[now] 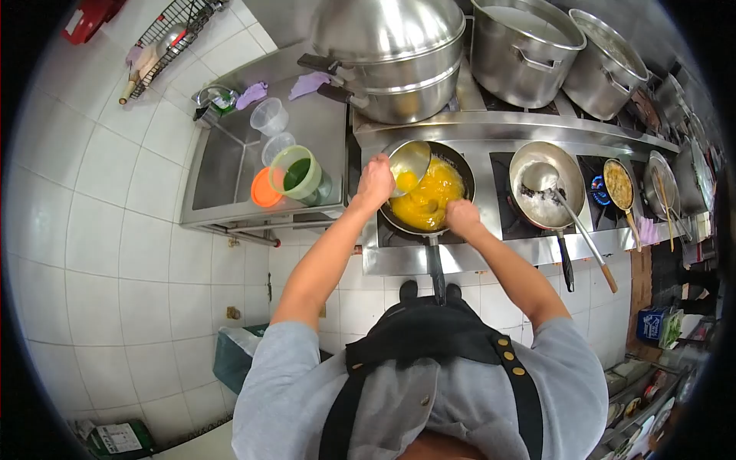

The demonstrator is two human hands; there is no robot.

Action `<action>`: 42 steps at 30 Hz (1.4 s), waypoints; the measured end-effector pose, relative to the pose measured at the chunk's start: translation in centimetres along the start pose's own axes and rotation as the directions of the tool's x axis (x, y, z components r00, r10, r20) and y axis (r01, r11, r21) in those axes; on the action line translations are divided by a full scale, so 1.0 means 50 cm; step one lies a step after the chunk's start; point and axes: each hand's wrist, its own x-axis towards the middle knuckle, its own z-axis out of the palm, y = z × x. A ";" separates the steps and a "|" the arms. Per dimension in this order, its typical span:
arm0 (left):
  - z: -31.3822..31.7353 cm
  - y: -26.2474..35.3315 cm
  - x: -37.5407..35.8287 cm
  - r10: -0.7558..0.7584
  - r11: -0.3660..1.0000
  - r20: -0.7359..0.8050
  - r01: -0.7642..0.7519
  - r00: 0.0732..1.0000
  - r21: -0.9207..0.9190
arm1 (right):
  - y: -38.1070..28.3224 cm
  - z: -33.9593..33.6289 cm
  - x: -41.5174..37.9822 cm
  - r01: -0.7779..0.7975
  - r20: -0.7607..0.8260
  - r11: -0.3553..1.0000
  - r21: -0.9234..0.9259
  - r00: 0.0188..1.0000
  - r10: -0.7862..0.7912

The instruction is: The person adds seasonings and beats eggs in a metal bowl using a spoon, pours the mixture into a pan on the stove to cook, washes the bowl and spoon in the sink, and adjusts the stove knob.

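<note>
My left hand [376, 181] is closed on the rim of a metal bowl [414, 156], tilted over the dark frying pan [468, 172]. Some yellow egg shows inside the bowl. Beaten egg [447, 180] spreads over the pan's bottom. At the pan's right side my right hand [462, 218] is closed, low over the egg; a utensil, partly sunk in the egg, seems to be in its grip, but its shape is unclear. The pan's black handle [436, 276] points toward my body, with neither hand on it.
Right of the pan are a wok [523, 159] with a ladle [586, 238], a lit burner [599, 191] and a small pan of food [618, 184]. Large pots [527, 69] stand behind. Plastic containers [305, 157] sit beside the sink [222, 172] at left.
</note>
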 end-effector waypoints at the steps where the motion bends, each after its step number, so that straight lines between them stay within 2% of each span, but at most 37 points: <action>1: 0.008 0.000 -0.013 0.019 0.999 -0.014 -0.018 1.000 0.030 | 0.002 0.009 0.008 0.009 -0.024 1.000 0.008 1.000 -0.008; 3: 0.016 0.007 -0.016 0.077 0.993 -0.052 -0.072 0.996 0.096 | 0.000 0.026 0.045 0.019 -0.094 1.000 0.021 0.995 -0.017; 7: 0.013 0.024 -0.034 0.152 0.975 -0.033 -0.145 0.988 0.170 | -0.028 0.018 0.015 0.144 0.000 0.989 0.022 0.990 -0.144; 8: 0.008 0.029 -0.038 0.176 0.968 -0.031 -0.167 0.984 0.189 | -0.006 0.022 0.000 0.157 -0.106 0.987 0.033 0.983 -0.153; 11: 0.016 0.025 -0.045 0.224 0.950 0.000 -0.218 0.975 0.225 | 0.016 0.007 0.023 -0.009 -0.072 0.999 0.039 0.997 0.012; 12: 0.024 0.020 -0.038 0.243 0.942 0.008 -0.238 0.970 0.236 | 0.005 0.013 0.033 0.039 -0.111 0.999 0.009 0.993 -0.038; 15: 0.059 0.003 -0.009 0.101 0.936 0.072 -0.119 0.992 0.330 | -0.019 0.022 0.034 0.066 -0.010 0.998 -0.019 0.998 -0.066; 16: 0.072 0.000 -0.005 0.080 0.944 0.065 -0.096 0.995 0.316 | -0.017 0.008 0.015 0.089 -0.053 0.994 -0.055 0.994 -0.092; 18: 0.098 -0.001 -0.001 0.029 0.958 0.050 -0.042 0.998 0.284 | 0.017 0.003 0.011 0.019 -0.045 0.999 -0.048 0.999 -0.021; 20: 0.121 -0.001 0.001 -0.037 0.975 0.042 0.027 0.998 0.221 | 0.043 0.005 0.004 -0.049 -0.046 0.998 -0.030 0.998 0.048; 24: 0.131 -0.037 0.009 -0.204 0.979 0.080 0.202 0.976 0.029 | 0.042 -0.033 -0.019 -0.087 -0.040 0.996 -0.011 0.995 0.086; 25: 0.103 -0.027 0.011 -0.384 0.903 0.158 0.406 0.910 -0.141 | 0.043 -0.041 -0.027 -0.080 -0.041 0.997 -0.022 0.996 0.079; 26: 0.073 -0.017 0.015 -0.528 0.757 0.263 0.588 0.807 -0.286 | 0.044 -0.046 -0.029 -0.072 -0.044 0.997 -0.033 0.997 0.070; 27: 0.050 -0.013 0.013 -0.628 0.549 0.390 0.738 0.674 -0.392 | 0.046 -0.045 -0.030 -0.085 -0.027 0.995 -0.044 0.996 0.084; 30: 0.089 -0.080 -0.008 -0.535 0.188 0.621 0.798 0.572 -0.573 | 0.049 -0.037 -0.032 -0.115 0.000 0.992 -0.055 0.993 0.115; 33: 0.085 -0.077 -0.030 -0.448 0.002 0.671 0.751 0.590 -0.660 | 0.054 -0.017 -0.001 -0.096 -0.054 0.995 -0.035 0.994 0.095; 35: 0.102 -0.081 -0.037 -0.411 -0.079 0.698 0.740 0.586 -0.668 | 0.058 0.028 0.040 -0.050 -0.117 0.998 -0.027 0.992 0.046; 37: 0.114 -0.092 -0.032 -0.399 -0.131 0.707 0.727 0.583 -0.674 | 0.014 -0.017 0.026 -0.013 -0.019 0.998 -0.056 1.000 0.012; 38: 0.108 -0.100 -0.032 -0.362 -0.156 0.753 0.761 0.549 -0.630 | 0.010 -0.023 0.013 0.008 0.018 0.999 -0.045 1.000 -0.007; 40: 0.098 -0.121 -0.032 -0.364 -0.063 0.764 0.805 0.532 -0.590 | 0.027 -0.030 0.003 0.013 0.066 0.999 -0.049 0.998 -0.009; 42: 0.090 -0.131 -0.055 -0.409 0.010 0.765 0.840 0.498 -0.542 | 0.035 -0.031 0.016 -0.052 0.021 0.999 -0.008 0.998 0.052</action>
